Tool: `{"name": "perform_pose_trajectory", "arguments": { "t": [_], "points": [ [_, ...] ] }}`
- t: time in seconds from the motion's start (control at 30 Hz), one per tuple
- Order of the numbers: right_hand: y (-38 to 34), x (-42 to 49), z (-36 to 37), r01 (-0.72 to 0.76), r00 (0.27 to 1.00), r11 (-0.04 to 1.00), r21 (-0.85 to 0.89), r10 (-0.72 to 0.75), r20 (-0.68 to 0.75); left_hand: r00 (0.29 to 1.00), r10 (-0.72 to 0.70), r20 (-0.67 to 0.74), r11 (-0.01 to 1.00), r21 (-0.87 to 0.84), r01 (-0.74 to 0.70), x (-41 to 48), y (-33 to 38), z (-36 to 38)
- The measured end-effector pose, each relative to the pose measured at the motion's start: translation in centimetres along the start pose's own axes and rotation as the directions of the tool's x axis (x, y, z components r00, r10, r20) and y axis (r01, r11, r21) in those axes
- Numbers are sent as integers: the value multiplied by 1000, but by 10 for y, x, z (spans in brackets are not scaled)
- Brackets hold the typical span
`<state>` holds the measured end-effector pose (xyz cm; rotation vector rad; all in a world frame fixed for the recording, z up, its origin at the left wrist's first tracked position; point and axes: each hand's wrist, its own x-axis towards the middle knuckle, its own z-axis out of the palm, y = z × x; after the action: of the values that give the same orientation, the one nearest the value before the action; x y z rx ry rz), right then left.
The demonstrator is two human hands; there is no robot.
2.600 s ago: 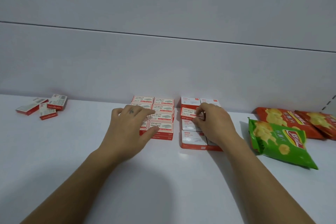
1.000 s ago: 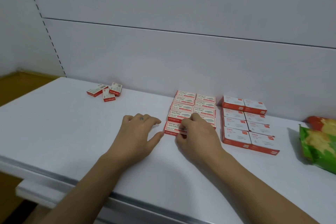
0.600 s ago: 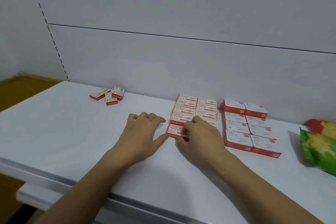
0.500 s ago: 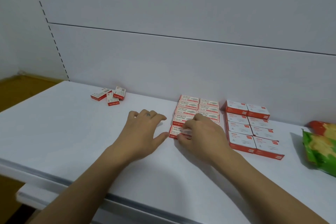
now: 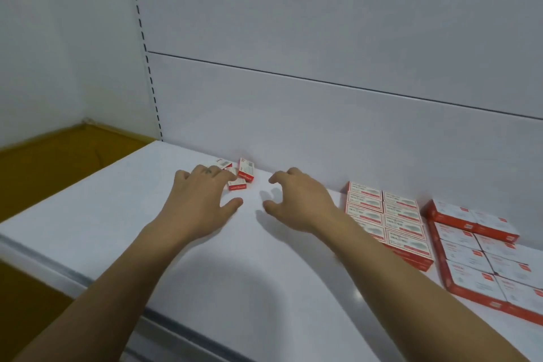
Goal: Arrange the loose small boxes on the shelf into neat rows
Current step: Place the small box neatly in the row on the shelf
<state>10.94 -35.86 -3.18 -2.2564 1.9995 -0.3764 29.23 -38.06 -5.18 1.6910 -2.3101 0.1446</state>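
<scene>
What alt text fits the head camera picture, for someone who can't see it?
A left hand and a right hand, both open, reach across a white shelf toward a few loose small boxes by the back wall. Right of them, arranged boxes lie in neat rows.

Your two bare forearms reach forward side by side. Your left hand is palm down, fingers stretched forward, thumb spread wide. Your right hand hovers palm down, fingers half bent, holding nothing.
</scene>
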Motion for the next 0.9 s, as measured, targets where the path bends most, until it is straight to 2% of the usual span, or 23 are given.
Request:
{"name": "perform_pose_trajectory", "arguments": {
  "t": [0.13, 0.4, 0.57, 0.73, 0.9],
  "points": [
    [-21, 37, 15, -38, 998, 999, 7, 38, 53, 999, -42, 1, 999, 2, 42, 4, -31, -2],
    [-34, 98, 36, -214, 977, 977, 7, 214, 24, 999, -26, -39, 1000, -17, 26, 17, -61, -6],
    [-38, 109, 46, -266, 964, 964, -7, 266, -2, 999, -2, -36, 999, -34, 1, 28, -64, -7],
    [-26, 108, 45, -310, 950, 935, 173, 314, 7, 998, 48, -36, 996, -76, -51, 38, -62, -5],
    [-4, 91, 26, -249, 956, 920, 304, 283, -74, 991, 126, -48, 986, -108, -130, 53, -49, -2]
  ]
}}
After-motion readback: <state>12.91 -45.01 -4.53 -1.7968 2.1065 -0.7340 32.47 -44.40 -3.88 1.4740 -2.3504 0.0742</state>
